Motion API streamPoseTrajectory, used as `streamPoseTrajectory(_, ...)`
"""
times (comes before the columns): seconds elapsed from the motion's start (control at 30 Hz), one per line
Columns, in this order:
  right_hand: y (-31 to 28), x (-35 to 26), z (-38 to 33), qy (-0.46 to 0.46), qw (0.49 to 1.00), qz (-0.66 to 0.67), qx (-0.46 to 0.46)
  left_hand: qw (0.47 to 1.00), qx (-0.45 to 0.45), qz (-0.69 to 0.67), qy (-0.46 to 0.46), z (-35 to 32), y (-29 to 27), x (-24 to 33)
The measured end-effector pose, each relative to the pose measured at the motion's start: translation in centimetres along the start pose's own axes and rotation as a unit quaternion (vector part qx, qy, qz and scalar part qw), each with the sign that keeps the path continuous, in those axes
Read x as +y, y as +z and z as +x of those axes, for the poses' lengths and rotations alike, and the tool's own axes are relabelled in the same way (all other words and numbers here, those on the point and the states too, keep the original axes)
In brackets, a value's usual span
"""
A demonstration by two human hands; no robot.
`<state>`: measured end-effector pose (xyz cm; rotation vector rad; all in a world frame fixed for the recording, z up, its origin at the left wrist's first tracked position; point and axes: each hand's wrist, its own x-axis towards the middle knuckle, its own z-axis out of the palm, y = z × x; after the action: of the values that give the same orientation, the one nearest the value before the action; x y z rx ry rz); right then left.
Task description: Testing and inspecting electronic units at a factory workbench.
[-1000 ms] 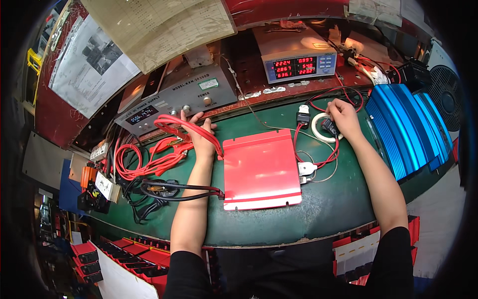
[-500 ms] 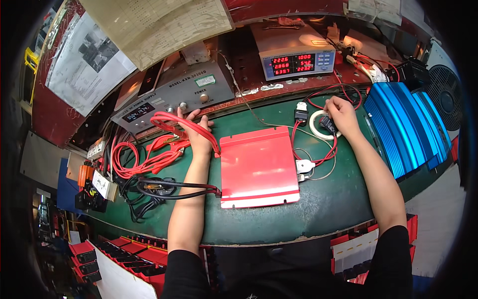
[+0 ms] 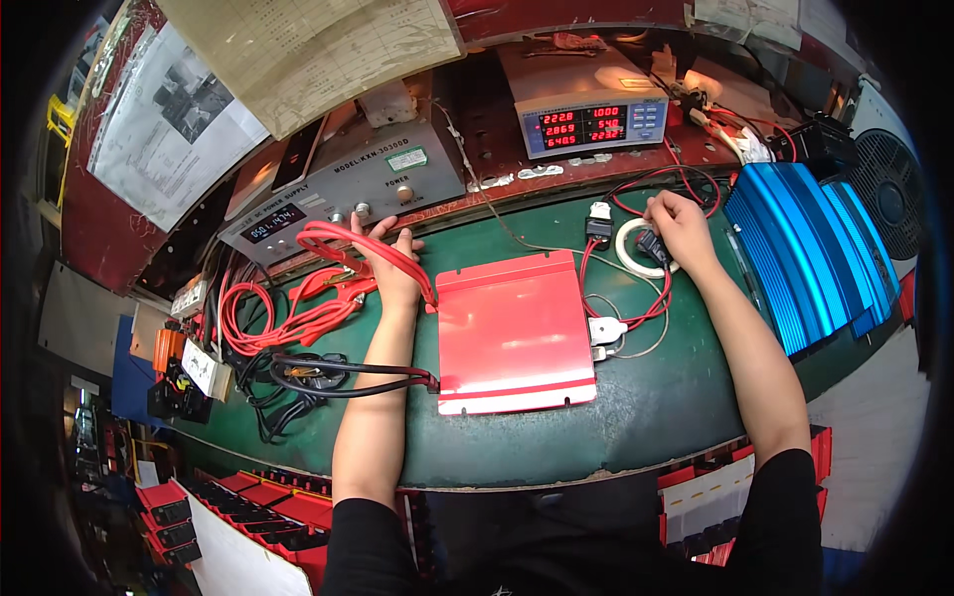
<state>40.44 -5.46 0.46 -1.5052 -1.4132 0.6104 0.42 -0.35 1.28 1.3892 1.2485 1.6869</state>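
Observation:
In the middle of the bench lies a flat red metal box with a thick red cable and a black cable leaving its left side. My left hand reaches past the red cable, its fingers spread beside the knobs of a grey power supply; whether a fingertip touches a knob I cannot tell. Over the right edge of a white ring rests my right hand, fingers curled in, next to a black plug. What those fingers hold, if anything, is hidden. A white plug sits at the box's right side.
A meter with lit red digits stands on the rear shelf. Blue finned cases lean at the right, near a fan. Red clamp leads and tangled black cables cover the left. Red cases are stacked below the bench.
The digits on the meter and on the power supply differ slightly. Both hands keep their places, and the whole view has shifted a little.

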Motion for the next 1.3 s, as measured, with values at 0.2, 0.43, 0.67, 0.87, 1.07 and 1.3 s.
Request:
streamPoseTrajectory(0.2,0.04,-0.09,-0.09,-0.001,1.000,-0.009,0.002,1.000,-0.002,-0.007,0.002,-0.02,0.04,0.11)
streamPoseTrajectory(0.43,0.15,-0.42,-0.18,-0.005,1.000,-0.002,0.000,1.000,0.001,0.004,0.004,0.01,-0.09,-0.15)
streamPoseTrajectory(0.67,0.05,-0.50,-0.30,-0.005,1.000,-0.003,0.003,1.000,0.005,0.003,-0.002,0.02,0.30,0.11)
streamPoseTrajectory(0.87,0.12,-0.36,-0.13,0.004,1.000,-0.016,-0.001,1.000,0.006,0.004,0.002,0.12,0.19,-0.03)
streamPoseTrajectory(1.07,0.16,-0.24,-0.13,0.002,1.000,-0.018,0.003,1.000,0.005,0.014,0.010,0.12,0.13,-0.21)
streamPoseTrajectory(1.3,0.14,-0.27,-0.16,0.003,1.000,-0.013,-0.001,1.000,0.004,0.013,0.013,0.12,0.15,-0.33)
